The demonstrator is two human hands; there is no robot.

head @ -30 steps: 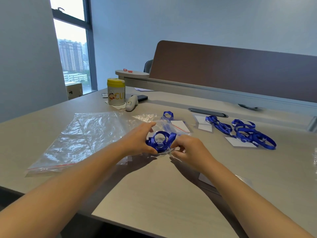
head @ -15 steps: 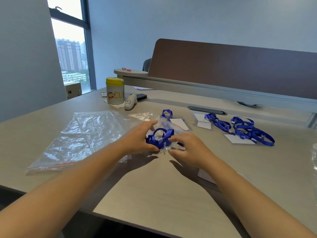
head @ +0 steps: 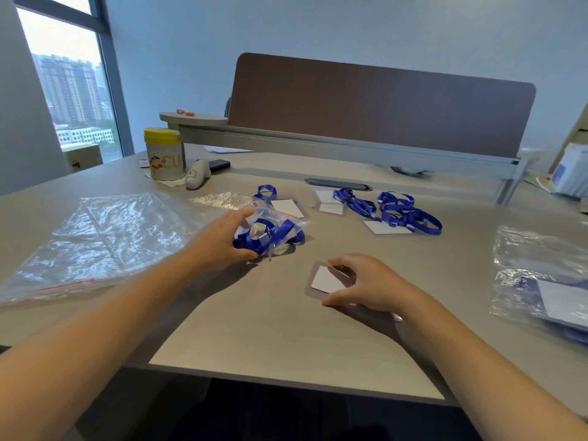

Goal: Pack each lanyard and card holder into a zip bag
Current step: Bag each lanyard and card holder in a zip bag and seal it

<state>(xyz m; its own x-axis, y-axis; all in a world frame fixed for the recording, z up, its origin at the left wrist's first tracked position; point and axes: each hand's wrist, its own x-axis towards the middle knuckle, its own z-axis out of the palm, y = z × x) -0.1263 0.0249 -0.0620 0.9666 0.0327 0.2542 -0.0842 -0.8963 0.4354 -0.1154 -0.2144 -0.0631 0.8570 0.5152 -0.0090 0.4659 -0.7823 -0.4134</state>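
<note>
A stack of empty bags (head: 105, 237) lies flat at my far left on the table (head: 254, 329). Next, my left hand (head: 219, 243) is curled around a zip bag (head: 273, 230) with a blue lanyard (head: 270, 237) bunched inside, holding it just off the table. To do this step well, I think I should keep that bag's mouth open and facing right, so the card slides in flat instead of catching on the ribbon.

My right hand (head: 366, 281) arches over a card holder (head: 327, 280) lying flat near the table's front; fingers and thumb bracket it, but I cannot tell whether they have pinched it yet. A flat card is hard to lift, so I judge it best to tip up one edge first.

Beyond, more lanyards (head: 401, 211) and cards wait tangled together. At the far right, packed bags (head: 547, 288) are piled.
</note>
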